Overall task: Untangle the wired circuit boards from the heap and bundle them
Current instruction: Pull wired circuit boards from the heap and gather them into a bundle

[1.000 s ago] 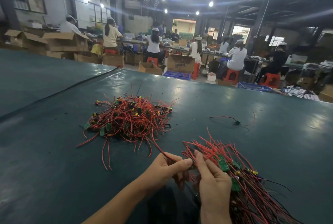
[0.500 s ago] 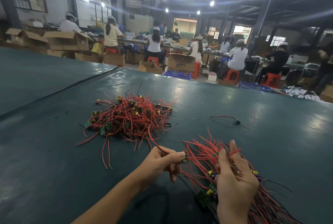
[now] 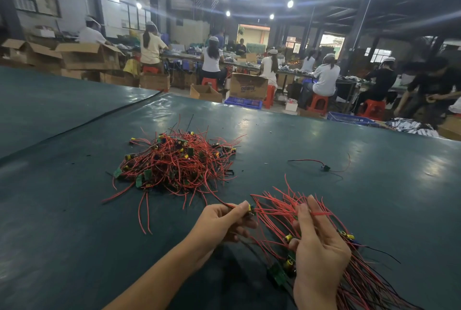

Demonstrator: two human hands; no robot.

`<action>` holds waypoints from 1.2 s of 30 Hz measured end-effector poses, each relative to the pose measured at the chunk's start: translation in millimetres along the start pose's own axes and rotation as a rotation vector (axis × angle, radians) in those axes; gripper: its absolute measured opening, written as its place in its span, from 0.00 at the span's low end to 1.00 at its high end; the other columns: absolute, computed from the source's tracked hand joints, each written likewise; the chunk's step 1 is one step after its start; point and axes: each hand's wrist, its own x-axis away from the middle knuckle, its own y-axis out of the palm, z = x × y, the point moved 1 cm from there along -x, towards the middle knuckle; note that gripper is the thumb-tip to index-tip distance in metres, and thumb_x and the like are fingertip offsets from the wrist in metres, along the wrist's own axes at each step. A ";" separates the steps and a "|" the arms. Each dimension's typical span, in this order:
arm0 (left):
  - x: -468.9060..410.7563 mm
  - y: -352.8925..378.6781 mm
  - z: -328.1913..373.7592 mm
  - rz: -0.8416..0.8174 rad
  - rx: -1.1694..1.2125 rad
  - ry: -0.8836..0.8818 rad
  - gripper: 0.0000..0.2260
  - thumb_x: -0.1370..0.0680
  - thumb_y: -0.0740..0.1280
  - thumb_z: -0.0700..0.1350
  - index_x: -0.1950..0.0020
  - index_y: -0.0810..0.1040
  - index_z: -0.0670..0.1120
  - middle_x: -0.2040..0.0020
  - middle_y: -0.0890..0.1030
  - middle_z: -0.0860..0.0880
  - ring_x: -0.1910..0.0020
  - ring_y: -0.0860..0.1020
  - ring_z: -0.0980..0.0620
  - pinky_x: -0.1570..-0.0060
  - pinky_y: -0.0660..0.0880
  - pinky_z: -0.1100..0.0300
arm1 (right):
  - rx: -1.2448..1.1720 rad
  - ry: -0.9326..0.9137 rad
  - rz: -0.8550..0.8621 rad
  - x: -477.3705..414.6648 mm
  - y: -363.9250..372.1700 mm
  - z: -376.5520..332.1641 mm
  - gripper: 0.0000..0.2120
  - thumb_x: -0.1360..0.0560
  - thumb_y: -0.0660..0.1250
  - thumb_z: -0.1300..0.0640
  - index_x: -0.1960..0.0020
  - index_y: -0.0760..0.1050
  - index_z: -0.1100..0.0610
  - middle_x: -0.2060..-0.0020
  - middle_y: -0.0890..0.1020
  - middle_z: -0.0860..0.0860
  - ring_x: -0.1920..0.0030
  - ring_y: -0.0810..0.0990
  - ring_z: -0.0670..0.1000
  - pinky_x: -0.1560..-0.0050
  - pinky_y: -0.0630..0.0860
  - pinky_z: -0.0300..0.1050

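- Left hand: thumb and forefinger close in a pinch on one wired board, identified by its yellow component; the remaining fingers curl loosely beneath.
- Trailing wire: a red lead runs from the pinched board up and to the left, ending at the near edge of the heap. Whether its far end is still caught in the heap cannot be told.
- Right hand: seen from the back, it holds the bundle against the palm. Two fingers stand straight, with a red lead lying across them; the grip of the other fingers is hidden.
- Bundle axis: the long axis runs from the far left, where the free wire ends fan out, to the near right, where the leads leave the frame. Its boards sit clustered beside the right palm.
- Governing relation: the pinched board lies just beside the fanned ends of the bundle, on their left, whereas its lead points away from the bundle, toward the heap. The left hand is the nearer to the heap, the right to the bundle.
- Judgement: the lead probably has to be drawn clear of the heap and turned parallel to the bundle axis before the right hand can take it in.
- Surroundings: one stray wired board lies apart on the green table, far right of the heap.
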 end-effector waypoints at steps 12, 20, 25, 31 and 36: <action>-2.7 -8.5 7.5 -0.013 0.396 -0.016 0.18 0.29 0.67 0.51 0.45 0.83 0.42 0.68 0.75 0.49 0.73 0.71 0.55 0.71 0.71 0.62 | -0.106 0.148 -0.073 -0.5 -1.0 -4.4 0.14 0.19 0.62 0.50 0.51 0.84 0.55 0.68 0.83 0.50 0.76 0.74 0.44 0.81 0.69 0.36; 3.4 -0.8 3.1 -0.149 0.195 -0.048 0.36 0.40 0.77 0.49 0.35 0.71 0.43 0.68 0.79 0.52 0.74 0.74 0.56 0.71 0.71 0.64 | 0.118 0.309 -0.516 19.1 16.5 0.9 0.10 0.28 0.70 0.54 0.63 0.85 0.58 0.74 0.79 0.55 0.79 0.72 0.45 0.80 0.67 0.36; 0.9 -1.7 5.1 -0.019 -0.047 0.004 0.37 0.33 0.77 0.57 0.30 0.67 0.47 0.60 0.85 0.51 0.61 0.82 0.53 0.61 0.76 0.63 | 0.186 0.313 -0.616 22.8 15.8 5.5 0.06 0.29 0.73 0.61 0.53 0.84 0.56 0.70 0.83 0.51 0.75 0.76 0.48 0.76 0.72 0.38; 1.1 0.4 3.2 0.023 -0.020 0.042 0.25 0.36 0.75 0.58 0.46 0.82 0.44 0.59 0.83 0.44 0.58 0.78 0.43 0.59 0.74 0.54 | 0.189 0.326 -0.566 22.6 14.5 9.5 0.15 0.30 0.74 0.64 0.45 0.80 0.55 0.66 0.82 0.53 0.76 0.73 0.45 0.78 0.69 0.38; 1.8 1.7 8.8 -0.027 0.072 0.001 0.15 0.30 0.70 0.52 0.52 0.85 0.42 0.66 0.81 0.46 0.73 0.76 0.54 0.72 0.73 0.65 | 0.182 0.354 -0.520 21.8 15.1 9.2 0.08 0.29 0.72 0.55 0.50 0.83 0.55 0.73 0.81 0.50 0.77 0.72 0.45 0.78 0.69 0.38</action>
